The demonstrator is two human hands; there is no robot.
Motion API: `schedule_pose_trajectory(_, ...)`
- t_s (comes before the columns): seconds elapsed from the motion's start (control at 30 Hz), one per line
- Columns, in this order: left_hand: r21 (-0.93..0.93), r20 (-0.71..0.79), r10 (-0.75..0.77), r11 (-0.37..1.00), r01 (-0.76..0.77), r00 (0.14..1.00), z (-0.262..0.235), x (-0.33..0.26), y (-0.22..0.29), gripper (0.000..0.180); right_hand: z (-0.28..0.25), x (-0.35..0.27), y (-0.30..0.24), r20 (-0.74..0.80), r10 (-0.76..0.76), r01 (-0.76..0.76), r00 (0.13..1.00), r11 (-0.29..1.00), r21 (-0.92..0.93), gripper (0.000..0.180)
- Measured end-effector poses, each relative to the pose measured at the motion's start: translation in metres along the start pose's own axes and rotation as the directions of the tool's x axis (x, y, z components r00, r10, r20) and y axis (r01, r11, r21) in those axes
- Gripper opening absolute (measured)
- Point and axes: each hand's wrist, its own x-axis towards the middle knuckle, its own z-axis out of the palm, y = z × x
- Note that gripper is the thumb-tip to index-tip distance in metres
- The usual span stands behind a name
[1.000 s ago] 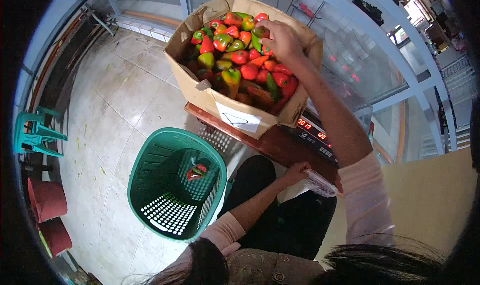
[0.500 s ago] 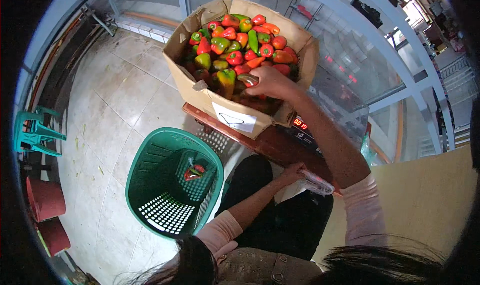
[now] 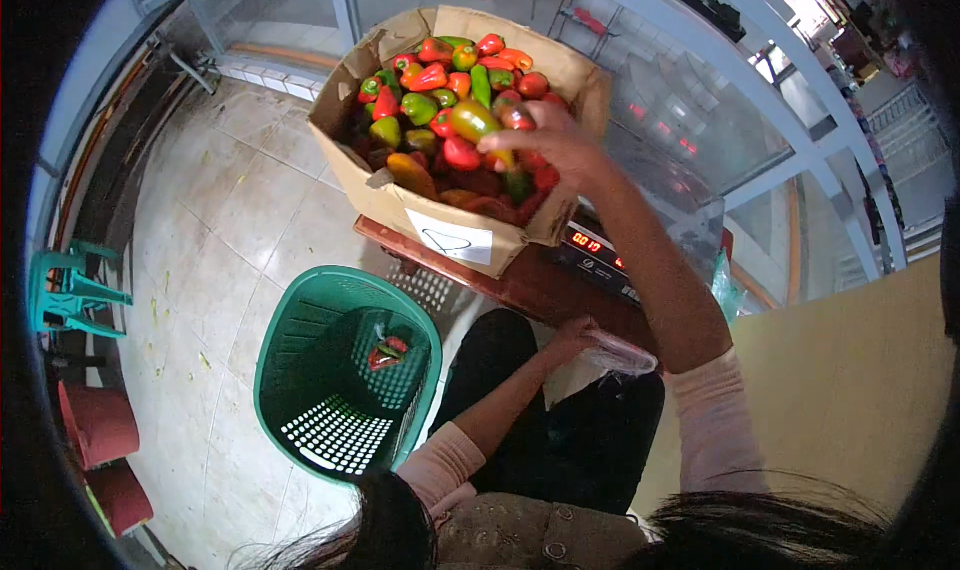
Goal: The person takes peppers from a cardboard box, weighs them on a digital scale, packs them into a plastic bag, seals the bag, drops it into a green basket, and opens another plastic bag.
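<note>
My right hand (image 3: 555, 145) is inside the cardboard box (image 3: 375, 205), curved around a dark reddish pepper (image 3: 516, 119) between thumb and fingers; motion blurs both. A yellow-green pepper (image 3: 473, 121) lies right at the fingertips, also blurred; whether it is held too is unclear. Red, green and orange peppers (image 3: 427, 78) fill the box. Over my lap, my left hand (image 3: 572, 339) is closed on the end of clear plastic bags (image 3: 622, 354), which look flat and folded.
The box stands on a reddish-brown bench (image 3: 480, 280) beside a digital scale (image 3: 592, 252) with a lit red display. To the left, a green perforated basket (image 3: 275, 370) holds a bag of peppers (image 3: 386, 352). Green plastic stools (image 3: 75, 288) and red stools (image 3: 100, 425) stand further left, by the window frames.
My right hand has lifted from the box's near side, shifting slightly right and farther in; the peppers near it have shifted. My left hand keeps hold of the plastic bags. The view has tilted slightly.
</note>
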Motion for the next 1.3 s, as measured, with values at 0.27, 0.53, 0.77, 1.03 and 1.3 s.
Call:
schedule_pose_trajectory(0.27,-0.146,0.055,-0.114,0.982,0.121,0.992,0.001,-0.003,0.011,0.027,-0.132,-0.088,0.042,-0.556,0.005,-0.349,0.831,0.783,-0.515,0.042)
schedule_pose_trajectory(0.53,0.102,-0.033,0.001,0.995,0.003,0.999,-0.002,0.002,-0.017,0.03,-0.161,-0.14,0.141,-0.639,-0.187,-0.572,0.746,0.31,-0.759,0.039)
schedule_pose_trajectory(0.77,0.106,-0.027,-0.011,0.994,0.014,1.0,-0.005,-0.007,0.002,0.029,-0.141,-0.147,0.156,-0.802,-0.18,-0.632,0.569,0.528,-0.567,0.039)
schedule_pose_trajectory(1.03,0.074,-0.039,0.027,0.997,-0.024,0.999,0.005,0.001,-0.007,0.025,-0.199,-0.174,0.208,-0.898,-0.14,-0.691,0.417,0.592,-0.414,0.046)
schedule_pose_trajectory(1.3,0.019,-0.033,0.007,1.0,-0.007,0.999,0.002,-0.003,0.004,0.022,-0.167,-0.141,0.155,-0.61,-0.569,-0.52,0.552,0.338,-0.785,0.028)
